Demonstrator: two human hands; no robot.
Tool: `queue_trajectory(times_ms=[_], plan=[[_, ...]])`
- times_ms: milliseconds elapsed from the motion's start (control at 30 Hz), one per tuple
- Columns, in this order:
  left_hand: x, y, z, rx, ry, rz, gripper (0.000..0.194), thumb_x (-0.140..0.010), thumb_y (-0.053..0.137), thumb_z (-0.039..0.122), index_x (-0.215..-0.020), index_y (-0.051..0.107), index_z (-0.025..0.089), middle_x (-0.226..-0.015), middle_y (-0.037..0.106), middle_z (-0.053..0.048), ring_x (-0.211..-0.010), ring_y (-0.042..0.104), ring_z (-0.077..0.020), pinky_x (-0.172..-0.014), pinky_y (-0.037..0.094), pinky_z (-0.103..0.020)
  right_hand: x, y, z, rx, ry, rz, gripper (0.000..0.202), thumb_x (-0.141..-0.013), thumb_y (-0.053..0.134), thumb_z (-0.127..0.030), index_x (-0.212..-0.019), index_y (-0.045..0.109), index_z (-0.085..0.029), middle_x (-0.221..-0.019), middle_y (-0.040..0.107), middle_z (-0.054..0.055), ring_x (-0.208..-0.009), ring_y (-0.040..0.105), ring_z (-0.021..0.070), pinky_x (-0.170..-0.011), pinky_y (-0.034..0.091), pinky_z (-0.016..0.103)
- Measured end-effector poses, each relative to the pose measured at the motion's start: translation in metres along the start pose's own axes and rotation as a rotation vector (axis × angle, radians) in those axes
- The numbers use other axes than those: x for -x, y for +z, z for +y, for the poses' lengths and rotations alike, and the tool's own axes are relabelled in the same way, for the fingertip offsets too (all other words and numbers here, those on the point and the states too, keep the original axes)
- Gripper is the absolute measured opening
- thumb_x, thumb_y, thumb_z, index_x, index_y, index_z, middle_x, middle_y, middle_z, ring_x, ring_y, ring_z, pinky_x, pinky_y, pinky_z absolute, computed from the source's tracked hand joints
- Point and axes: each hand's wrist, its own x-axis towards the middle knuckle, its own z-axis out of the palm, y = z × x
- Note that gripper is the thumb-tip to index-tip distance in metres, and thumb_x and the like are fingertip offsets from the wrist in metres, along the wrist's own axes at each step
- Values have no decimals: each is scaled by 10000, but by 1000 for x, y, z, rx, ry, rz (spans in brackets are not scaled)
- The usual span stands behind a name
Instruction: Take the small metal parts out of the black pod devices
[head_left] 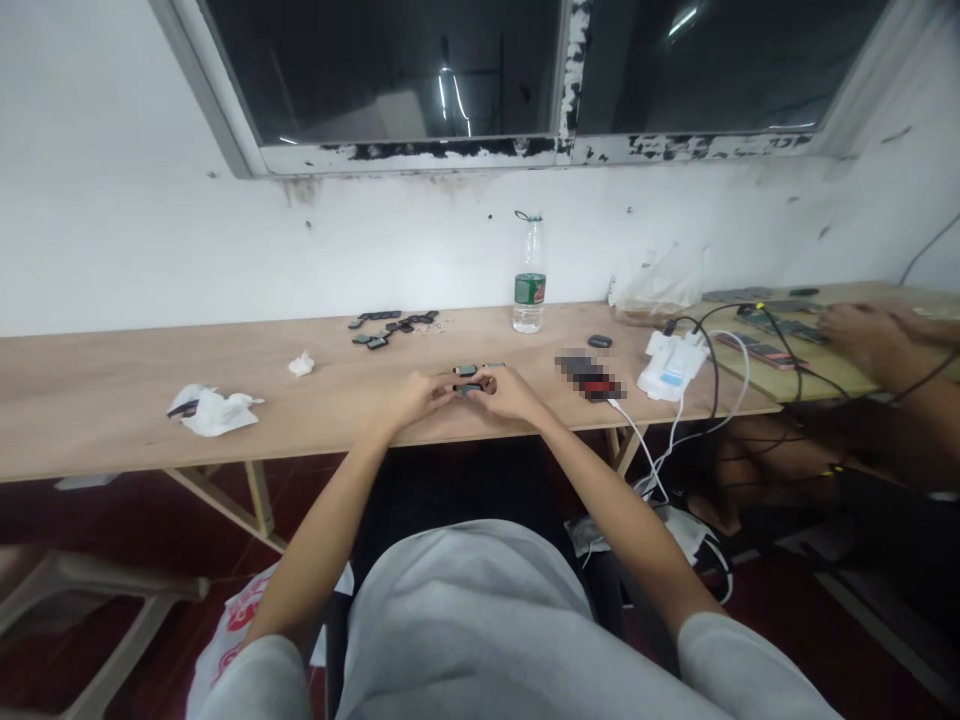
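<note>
A small dark part [468, 389] is held between the left hand [420, 394] and the right hand [508, 392], just above the near edge of the wooden table [112, 400] and directly in front of the person. Both hands are closed to a pinch, the fingertips being brought together on the part from either side; the remaining fingers are curled. The part's long axis is seen to run left to right, roughly parallel to the table's near edge, with one end toward each hand. Which end is the front cannot be told, as the part is too small and partly covered.

A second small dark part [466, 370] is noted lying on the table just beyond the hands. Positions relative to the plastic bottle [529, 280], which stands upright near the wall:

- A cluster of small dark parts [394, 327] is laid out to its left
- A crumpled white tissue [301, 364] lies further left, and a larger crumpled white cloth [214, 410] well beyond that
- A white charger block [670, 366] with cables is placed to its right, nearer the table edge
- Another person's hand [855, 330] is seen far to its right, resting on flat devices
</note>
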Motion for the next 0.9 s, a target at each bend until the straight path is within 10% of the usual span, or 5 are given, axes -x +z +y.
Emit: queue_trajectory(times_ms=[900], plan=[[5,-7,12,-34,243,80,215,-953,642,304,-1014,806,181,-1156,759,-118,-833,757,-197,-718,620,-268,3,-24,-3,-305,103,-185,500,-823,707,-558,-1027,766,-106,-630,619,19,-536,490,104,-494,337,219]])
